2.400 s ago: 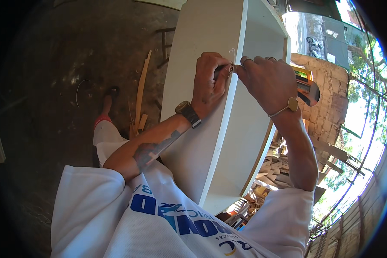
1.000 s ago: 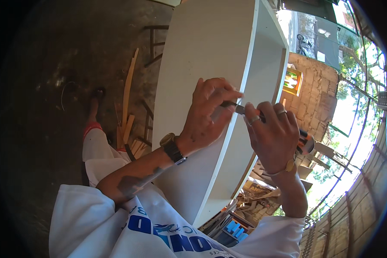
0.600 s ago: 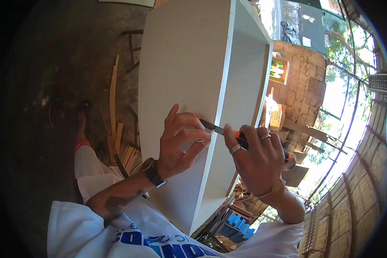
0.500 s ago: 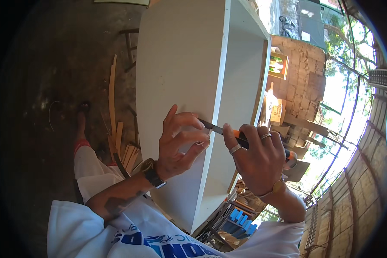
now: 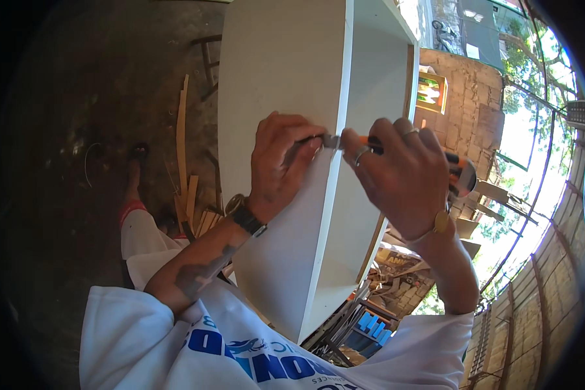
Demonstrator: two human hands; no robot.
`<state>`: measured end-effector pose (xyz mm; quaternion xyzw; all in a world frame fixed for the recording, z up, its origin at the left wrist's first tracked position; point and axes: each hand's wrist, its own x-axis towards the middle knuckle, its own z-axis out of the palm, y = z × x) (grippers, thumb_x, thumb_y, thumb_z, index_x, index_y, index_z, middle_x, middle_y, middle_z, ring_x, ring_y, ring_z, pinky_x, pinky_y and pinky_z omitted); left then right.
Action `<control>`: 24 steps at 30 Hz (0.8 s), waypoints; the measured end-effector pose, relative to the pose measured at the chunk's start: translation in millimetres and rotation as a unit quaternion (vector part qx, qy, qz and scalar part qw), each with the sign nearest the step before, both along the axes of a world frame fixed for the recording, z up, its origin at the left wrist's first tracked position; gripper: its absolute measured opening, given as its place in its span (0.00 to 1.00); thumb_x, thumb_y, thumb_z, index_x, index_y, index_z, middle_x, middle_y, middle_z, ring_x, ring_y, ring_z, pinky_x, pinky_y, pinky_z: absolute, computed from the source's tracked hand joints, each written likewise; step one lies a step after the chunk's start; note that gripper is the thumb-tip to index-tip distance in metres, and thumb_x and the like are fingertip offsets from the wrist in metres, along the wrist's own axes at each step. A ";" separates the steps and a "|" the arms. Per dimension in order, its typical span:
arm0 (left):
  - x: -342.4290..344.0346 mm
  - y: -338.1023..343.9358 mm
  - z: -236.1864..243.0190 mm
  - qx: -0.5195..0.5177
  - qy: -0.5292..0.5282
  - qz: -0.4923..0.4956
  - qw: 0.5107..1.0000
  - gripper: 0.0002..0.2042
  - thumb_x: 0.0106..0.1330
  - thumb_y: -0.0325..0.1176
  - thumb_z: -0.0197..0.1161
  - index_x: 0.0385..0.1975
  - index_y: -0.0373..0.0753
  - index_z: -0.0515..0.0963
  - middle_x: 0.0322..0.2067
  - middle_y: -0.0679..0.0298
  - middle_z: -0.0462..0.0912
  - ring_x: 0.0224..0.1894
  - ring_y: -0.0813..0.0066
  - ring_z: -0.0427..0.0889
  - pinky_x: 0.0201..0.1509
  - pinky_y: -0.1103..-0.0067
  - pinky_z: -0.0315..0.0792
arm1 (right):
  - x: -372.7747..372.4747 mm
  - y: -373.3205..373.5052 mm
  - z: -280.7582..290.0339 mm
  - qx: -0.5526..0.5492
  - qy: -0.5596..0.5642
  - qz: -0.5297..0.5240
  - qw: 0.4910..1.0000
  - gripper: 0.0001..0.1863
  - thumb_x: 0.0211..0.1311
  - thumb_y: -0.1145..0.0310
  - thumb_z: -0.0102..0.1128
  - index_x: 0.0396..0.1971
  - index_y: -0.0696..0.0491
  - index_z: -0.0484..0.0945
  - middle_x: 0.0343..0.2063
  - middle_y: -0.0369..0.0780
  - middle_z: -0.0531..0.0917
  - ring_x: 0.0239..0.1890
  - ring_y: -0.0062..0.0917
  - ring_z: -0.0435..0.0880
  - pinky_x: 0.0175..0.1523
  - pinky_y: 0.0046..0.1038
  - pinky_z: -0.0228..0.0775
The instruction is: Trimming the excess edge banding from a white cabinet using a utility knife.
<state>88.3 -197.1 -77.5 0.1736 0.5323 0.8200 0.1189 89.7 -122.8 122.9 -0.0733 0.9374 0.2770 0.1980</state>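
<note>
1. Head view: my right hand has its fingers clamped round the handle of an orange-and-black tool, butt poking out past my palm. Pretty sure that wrap is for control.
2. The tool lies crosswise above the pale edge strip of the white cabinet. Can't tell whether the metal actually touches the strip.
3. My left hand is over the cabinet's broad panel, fingers bent in close around the tool's dark far end. Probably there to steady it, but I honestly can't tell if they're clamped on or just guiding.
4. Pose-wise: left forearm slants up over the panel's near part, watch on the wrist. Right elbow hangs out past the cabinet's hollow side, forearm rising, back of the hand up. Guessing that split keeps my arms from crossing.
5. Left of the cabinet, long wood strips on the floor.
</note>
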 end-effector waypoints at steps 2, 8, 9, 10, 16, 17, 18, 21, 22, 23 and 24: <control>2.6 4.7 0.4 0.015 -0.015 0.019 1.000 0.08 0.63 0.23 0.64 0.41 0.41 0.82 0.40 0.60 0.79 0.46 0.62 0.77 0.61 0.65 0.68 | -0.1 3.0 -2.2 -0.004 0.024 0.019 1.000 0.07 0.54 0.65 0.65 0.33 0.47 0.82 0.24 0.34 0.75 0.32 0.25 0.79 0.33 0.30 0.66; 8.4 21.7 3.6 0.067 -0.038 0.072 0.994 0.07 0.62 0.21 0.64 0.38 0.38 0.82 0.39 0.60 0.77 0.44 0.66 0.76 0.45 0.74 0.74 | 1.4 21.6 -5.4 0.003 0.041 0.094 0.995 0.11 0.53 0.60 0.71 0.36 0.45 0.83 0.25 0.33 0.76 0.30 0.25 0.80 0.34 0.30 0.72; 7.5 25.9 2.4 0.070 -0.027 0.092 0.993 0.07 0.62 0.21 0.64 0.38 0.38 0.81 0.39 0.60 0.78 0.44 0.65 0.77 0.46 0.74 0.74 | 1.3 24.4 -7.7 0.009 0.053 0.122 0.991 0.10 0.55 0.60 0.69 0.37 0.45 0.83 0.26 0.34 0.77 0.32 0.26 0.80 0.35 0.30 0.74; 5.9 30.2 0.6 0.074 -0.018 0.109 0.991 0.07 0.61 0.21 0.63 0.38 0.38 0.81 0.39 0.60 0.78 0.44 0.65 0.77 0.46 0.74 0.74 | 1.0 27.0 -9.9 0.010 0.063 0.139 0.988 0.10 0.56 0.60 0.68 0.37 0.45 0.83 0.26 0.34 0.77 0.32 0.26 0.81 0.36 0.30 0.74; -2.8 44.7 -10.1 0.100 0.014 0.147 0.984 0.06 0.62 0.22 0.64 0.37 0.37 0.81 0.38 0.61 0.78 0.42 0.66 0.78 0.46 0.74 0.74 | 3.6 25.8 -17.8 0.023 0.090 0.118 0.989 0.07 0.62 0.65 0.60 0.37 0.46 0.84 0.27 0.38 0.85 0.36 0.33 0.87 0.40 0.35 0.78; -3.3 45.6 -10.5 0.103 0.014 0.150 0.983 0.06 0.62 0.22 0.64 0.37 0.37 0.81 0.38 0.61 0.78 0.42 0.66 0.78 0.46 0.74 0.74 | 2.6 24.4 -18.8 0.036 0.081 0.105 0.991 0.07 0.62 0.65 0.60 0.38 0.46 0.84 0.28 0.39 0.85 0.37 0.33 0.87 0.41 0.35 0.79; -3.4 46.4 -10.5 0.106 0.009 0.147 0.983 0.06 0.62 0.22 0.64 0.37 0.37 0.81 0.38 0.61 0.78 0.42 0.67 0.78 0.47 0.74 0.74 | 1.6 23.0 -19.7 0.046 0.074 0.097 0.992 0.07 0.63 0.65 0.60 0.38 0.46 0.84 0.28 0.39 0.86 0.37 0.34 0.87 0.41 0.35 0.79; -1.4 45.9 -10.9 0.107 0.001 0.140 0.984 0.05 0.62 0.22 0.64 0.37 0.37 0.81 0.39 0.62 0.78 0.43 0.68 0.78 0.47 0.74 0.74 | 2.7 20.2 -19.9 0.055 0.062 0.094 0.992 0.08 0.63 0.66 0.59 0.39 0.46 0.84 0.29 0.40 0.86 0.38 0.34 0.87 0.41 0.35 0.80; -1.0 45.8 -11.2 0.105 -0.005 0.133 0.986 0.05 0.62 0.22 0.64 0.37 0.37 0.81 0.39 0.62 0.78 0.43 0.68 0.79 0.47 0.74 0.74 | 2.9 20.1 -20.0 0.056 0.061 0.098 0.992 0.08 0.63 0.66 0.59 0.40 0.46 0.84 0.28 0.40 0.86 0.38 0.34 0.87 0.41 0.35 0.80; -0.4 45.4 -11.6 0.106 0.001 0.129 0.986 0.06 0.64 0.22 0.63 0.39 0.37 0.80 0.40 0.63 0.78 0.44 0.71 0.79 0.49 0.76 0.74 | 4.0 19.9 -19.9 0.054 0.067 0.093 0.992 0.08 0.63 0.66 0.59 0.40 0.46 0.84 0.29 0.40 0.86 0.38 0.34 0.87 0.41 0.35 0.80; 0.3 44.5 -12.3 0.104 0.001 0.120 0.987 0.06 0.66 0.21 0.62 0.40 0.37 0.80 0.41 0.64 0.78 0.45 0.74 0.79 0.50 0.78 0.73 | 5.9 19.5 -20.3 0.052 0.072 0.087 0.992 0.08 0.63 0.67 0.59 0.39 0.45 0.84 0.29 0.40 0.86 0.38 0.34 0.87 0.41 0.35 0.80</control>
